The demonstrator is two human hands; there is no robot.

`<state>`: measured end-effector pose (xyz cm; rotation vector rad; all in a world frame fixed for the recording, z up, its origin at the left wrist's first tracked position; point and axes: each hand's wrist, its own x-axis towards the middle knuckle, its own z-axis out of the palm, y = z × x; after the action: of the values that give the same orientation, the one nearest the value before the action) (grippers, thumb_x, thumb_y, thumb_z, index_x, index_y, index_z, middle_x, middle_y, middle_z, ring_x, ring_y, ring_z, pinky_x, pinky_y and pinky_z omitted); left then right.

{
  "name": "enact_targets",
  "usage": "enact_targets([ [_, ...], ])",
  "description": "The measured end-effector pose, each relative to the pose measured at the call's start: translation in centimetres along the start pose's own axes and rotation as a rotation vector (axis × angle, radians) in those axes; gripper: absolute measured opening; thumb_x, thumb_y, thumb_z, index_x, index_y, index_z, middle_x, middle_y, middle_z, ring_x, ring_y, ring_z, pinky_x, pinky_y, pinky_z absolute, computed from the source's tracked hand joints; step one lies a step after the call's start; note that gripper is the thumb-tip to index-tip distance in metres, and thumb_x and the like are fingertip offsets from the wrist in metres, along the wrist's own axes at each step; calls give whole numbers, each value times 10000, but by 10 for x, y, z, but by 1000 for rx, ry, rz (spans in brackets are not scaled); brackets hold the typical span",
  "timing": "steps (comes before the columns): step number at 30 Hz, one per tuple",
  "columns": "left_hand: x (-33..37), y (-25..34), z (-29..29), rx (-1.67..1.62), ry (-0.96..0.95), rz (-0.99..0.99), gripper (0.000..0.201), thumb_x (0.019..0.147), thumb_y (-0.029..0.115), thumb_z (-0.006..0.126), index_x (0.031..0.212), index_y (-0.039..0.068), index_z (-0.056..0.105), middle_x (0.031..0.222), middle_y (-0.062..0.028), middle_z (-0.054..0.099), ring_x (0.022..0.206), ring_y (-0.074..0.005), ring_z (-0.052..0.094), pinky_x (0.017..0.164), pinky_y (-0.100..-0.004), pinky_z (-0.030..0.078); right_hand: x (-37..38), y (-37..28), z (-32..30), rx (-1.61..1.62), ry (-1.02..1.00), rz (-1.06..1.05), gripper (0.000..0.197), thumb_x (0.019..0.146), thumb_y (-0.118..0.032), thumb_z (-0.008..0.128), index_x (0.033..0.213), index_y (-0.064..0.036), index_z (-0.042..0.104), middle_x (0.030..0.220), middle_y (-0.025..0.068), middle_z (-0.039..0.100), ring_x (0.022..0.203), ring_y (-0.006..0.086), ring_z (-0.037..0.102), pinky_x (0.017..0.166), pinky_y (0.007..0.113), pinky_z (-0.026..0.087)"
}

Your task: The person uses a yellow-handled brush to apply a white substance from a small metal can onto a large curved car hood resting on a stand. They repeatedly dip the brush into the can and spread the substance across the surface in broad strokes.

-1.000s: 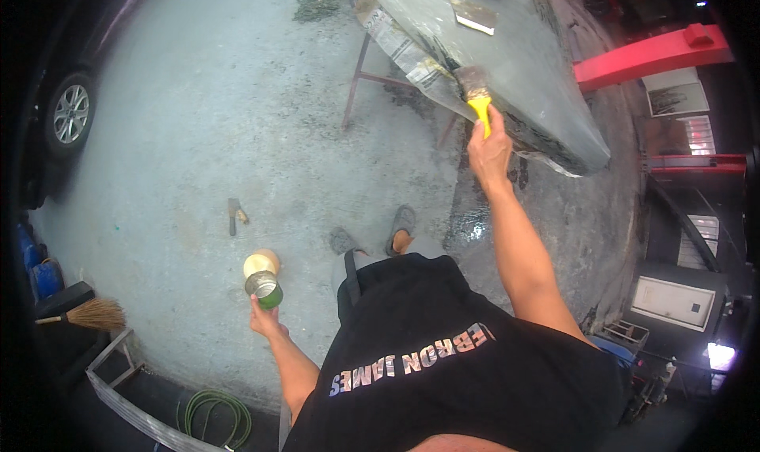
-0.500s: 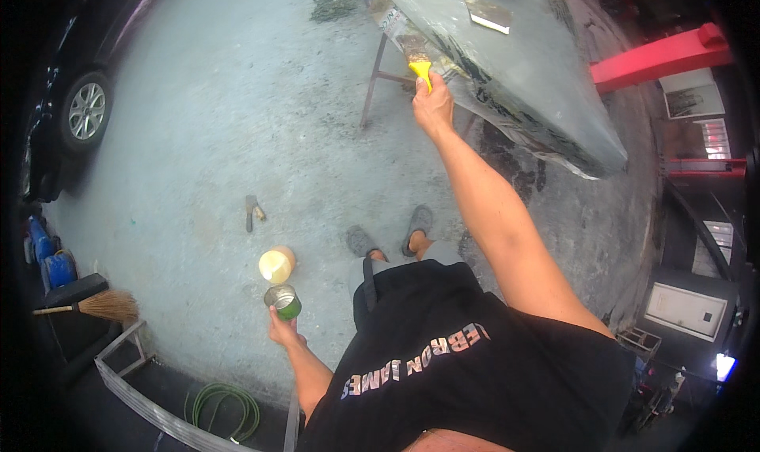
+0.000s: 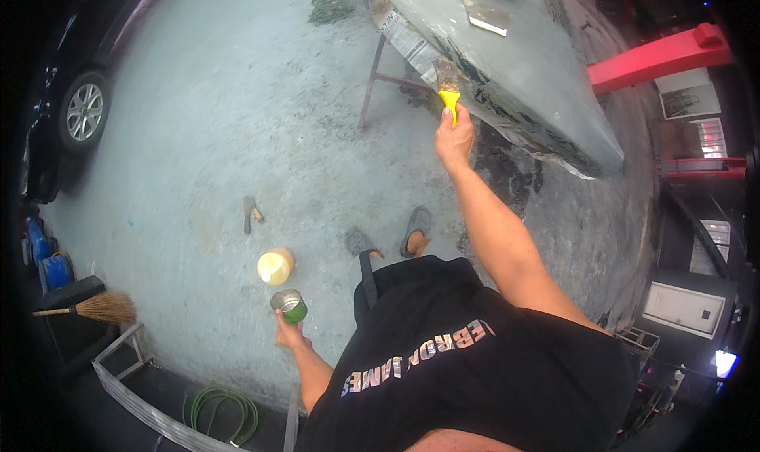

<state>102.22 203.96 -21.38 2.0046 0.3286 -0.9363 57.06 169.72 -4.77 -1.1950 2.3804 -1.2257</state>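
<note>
Held by its yellow handle, a paintbrush (image 3: 449, 94) is in my right hand (image 3: 454, 139), its stained bristles against or just over the near edge of a large grey panel (image 3: 538, 80). I cannot tell if they touch. Newspaper masking (image 3: 408, 42) hangs along that edge, and a dark metal stand (image 3: 375, 76) holds the panel up. My left hand (image 3: 290, 331) grips a small green tin can (image 3: 291, 306) with an open top, low at my left side. On the floor just beyond the can stands a round pale yellow container (image 3: 275, 266).
Two small tools (image 3: 252, 213) lie on the floor ahead of the container. A flat spreader (image 3: 485, 16) rests on the panel. At left are a black car (image 3: 85, 112), a broom (image 3: 103, 308), a metal frame (image 3: 150, 408) and a coiled green hose (image 3: 222, 416). A red lift arm (image 3: 661, 60) juts in from the right.
The brush in my right hand has moved right and nearer to me along the panel's edge. My left hand has shifted slightly right with the can.
</note>
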Motion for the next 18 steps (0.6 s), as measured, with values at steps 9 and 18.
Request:
enact_targets([
  [9, 14, 3, 13, 35, -40, 35, 564, 872, 448, 777, 1095, -48, 629, 1108, -186, 678, 989, -304, 692, 868, -446, 567, -25, 15, -33, -5, 17, 67, 338, 1006, -254, 587, 1237, -10, 623, 1046, 243, 710, 981, 412, 685, 869, 480, 507],
  [18, 5, 5, 13, -49, -80, 35, 512, 919, 375, 748, 1135, -71, 616, 1165, -206, 665, 1039, -342, 692, 911, -490, 585, 3, 25, -12, -11, 79, 192, 337, 999, -257, 597, 1214, -1, 635, 1031, 232, 716, 983, 392, 688, 871, 457, 508],
])
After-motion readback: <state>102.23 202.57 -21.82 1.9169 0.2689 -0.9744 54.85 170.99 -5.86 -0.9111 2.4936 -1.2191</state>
